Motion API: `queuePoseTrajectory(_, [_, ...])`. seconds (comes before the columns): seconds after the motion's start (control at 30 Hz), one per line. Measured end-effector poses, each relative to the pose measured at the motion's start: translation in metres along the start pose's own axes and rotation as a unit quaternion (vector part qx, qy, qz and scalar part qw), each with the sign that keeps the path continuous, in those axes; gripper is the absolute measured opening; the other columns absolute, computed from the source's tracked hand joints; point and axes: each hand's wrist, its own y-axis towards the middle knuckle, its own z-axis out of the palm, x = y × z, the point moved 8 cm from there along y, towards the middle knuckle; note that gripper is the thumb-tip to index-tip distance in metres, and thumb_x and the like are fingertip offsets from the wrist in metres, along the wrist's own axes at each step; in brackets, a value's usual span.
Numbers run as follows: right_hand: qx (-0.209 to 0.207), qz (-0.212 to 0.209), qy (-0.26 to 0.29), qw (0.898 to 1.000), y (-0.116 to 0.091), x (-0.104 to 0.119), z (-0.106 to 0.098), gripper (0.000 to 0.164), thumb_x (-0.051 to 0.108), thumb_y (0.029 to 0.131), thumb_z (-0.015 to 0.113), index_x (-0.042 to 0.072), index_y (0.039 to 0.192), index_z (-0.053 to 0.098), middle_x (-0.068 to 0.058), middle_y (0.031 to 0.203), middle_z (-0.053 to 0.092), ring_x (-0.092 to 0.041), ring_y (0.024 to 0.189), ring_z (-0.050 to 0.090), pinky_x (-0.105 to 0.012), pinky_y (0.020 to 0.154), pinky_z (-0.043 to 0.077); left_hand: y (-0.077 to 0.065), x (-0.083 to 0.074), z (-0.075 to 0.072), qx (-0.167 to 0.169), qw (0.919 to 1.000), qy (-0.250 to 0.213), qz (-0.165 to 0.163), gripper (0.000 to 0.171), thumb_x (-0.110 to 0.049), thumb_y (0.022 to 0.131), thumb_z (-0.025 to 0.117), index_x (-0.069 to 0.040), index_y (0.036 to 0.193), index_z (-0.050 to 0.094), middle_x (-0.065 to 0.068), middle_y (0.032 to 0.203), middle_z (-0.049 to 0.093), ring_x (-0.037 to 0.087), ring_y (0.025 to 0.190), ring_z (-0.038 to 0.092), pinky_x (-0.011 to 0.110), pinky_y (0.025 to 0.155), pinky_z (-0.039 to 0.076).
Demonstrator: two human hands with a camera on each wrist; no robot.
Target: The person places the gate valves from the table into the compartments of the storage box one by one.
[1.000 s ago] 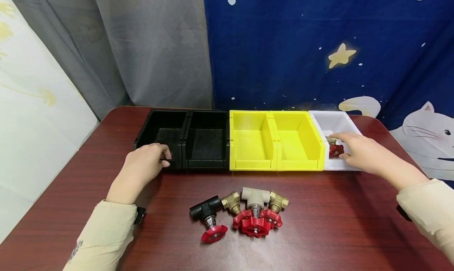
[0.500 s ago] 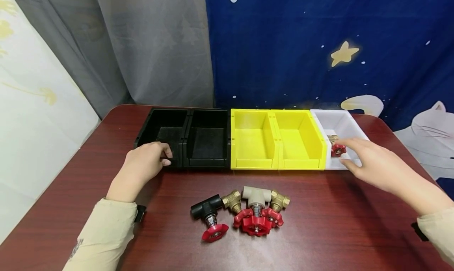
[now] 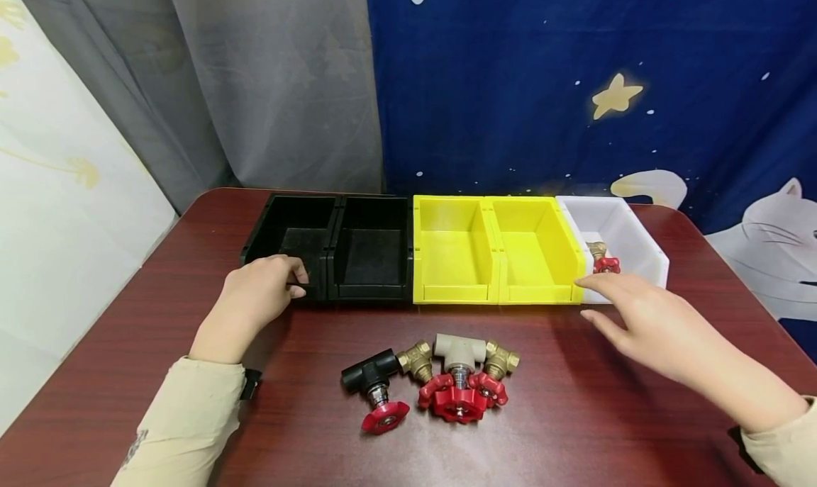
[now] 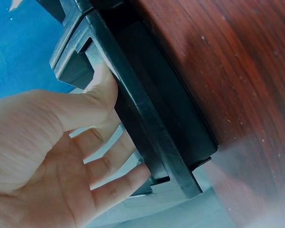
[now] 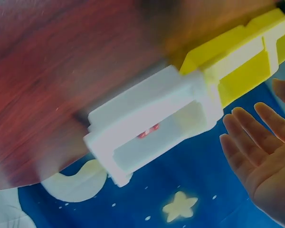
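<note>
My left hand (image 3: 258,292) grips the front edge of the leftmost black bin (image 3: 305,240); in the left wrist view its thumb and fingers curl round the bin's lip (image 4: 154,128). Just in front of the white bin (image 3: 641,239) hovers my right hand (image 3: 651,324), fingers spread and holding nothing. A brass valve with a red handwheel (image 3: 605,264) lies inside that white bin, partly hidden by the hand. The right wrist view shows the open palm (image 5: 270,166) beside the bins and a bit of the red handwheel (image 5: 148,130) in the white one.
Several valves lie on the table in front of the bins: a black-bodied one (image 3: 370,375), a beige-bodied one (image 3: 459,352) and two brass ones. A second black bin (image 3: 373,253) and two yellow bins (image 3: 449,253) stand between the outer ones. Curtains hang behind.
My right hand has let go of the brass valve in the white bin and drawn back toward the front, fingers spreading. The left hand keeps its hold on the black bin.
</note>
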Motion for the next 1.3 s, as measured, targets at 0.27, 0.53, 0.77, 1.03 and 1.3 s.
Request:
queuePoseTrajectory(0.27, [0.028,-0.017,0.011,0.999,-0.001,0.031,0.009,0.043,0.020,0.082,0.080,0.007,0.121,0.066,-0.009,0.113,0.068,-0.028,0.104,0.065,-0.052,0.087,0.051,0.001,0.000,0.000,0.000,1.0000,0.000,0.001,0.009,-0.014,0.087,0.077,-0.012,0.090,0.069,0.005,0.091,0.067,0.026,0.082,0.064,0.051,0.067,0.052])
queuePoseTrajectory(0.53, [0.053,-0.042,0.012,0.998,-0.004,0.059,0.020,0.043,0.025,0.084,0.079,0.009,0.122,0.066,-0.005,0.115,0.068,-0.023,0.106,0.064,-0.050,0.089,0.052,0.001,-0.002,-0.001,0.000,1.0000,-0.001,0.001,0.009,-0.013,0.087,0.077,-0.012,0.090,0.069,0.006,0.091,0.067,0.025,0.082,0.064,0.051,0.067,0.052])
queuePoseTrajectory(0.77, [0.071,-0.047,0.026,0.996,-0.003,0.077,0.029,0.041,0.030,0.087,0.076,0.012,0.123,0.066,0.000,0.113,0.067,-0.017,0.104,0.063,-0.045,0.088,0.053,0.000,-0.001,-0.001,0.004,1.0000,-0.001,-0.003,0.009,-0.014,0.087,0.076,-0.012,0.092,0.069,0.006,0.092,0.067,0.026,0.083,0.064,0.052,0.068,0.052])
queuePoseTrajectory(1.03, [0.109,-0.063,0.038,0.991,-0.001,0.095,0.036,0.042,0.037,0.091,0.072,0.013,0.125,0.065,0.003,0.118,0.065,-0.014,0.106,0.062,-0.042,0.090,0.052,0.000,0.000,0.000,0.003,1.0000,-0.001,0.001,0.008,-0.015,0.088,0.076,-0.012,0.091,0.069,0.006,0.091,0.067,0.026,0.081,0.064,0.051,0.065,0.051])
queuePoseTrajectory(1.3, [0.135,-0.039,0.031,0.990,-0.001,0.103,0.044,0.054,0.049,0.094,0.064,0.011,0.132,0.061,-0.002,0.126,0.063,-0.021,0.116,0.059,-0.046,0.096,0.049,0.001,0.000,0.000,0.005,1.0000,0.001,-0.001,0.008,-0.015,0.088,0.076,-0.012,0.091,0.069,0.007,0.093,0.067,0.026,0.081,0.064,0.051,0.066,0.051])
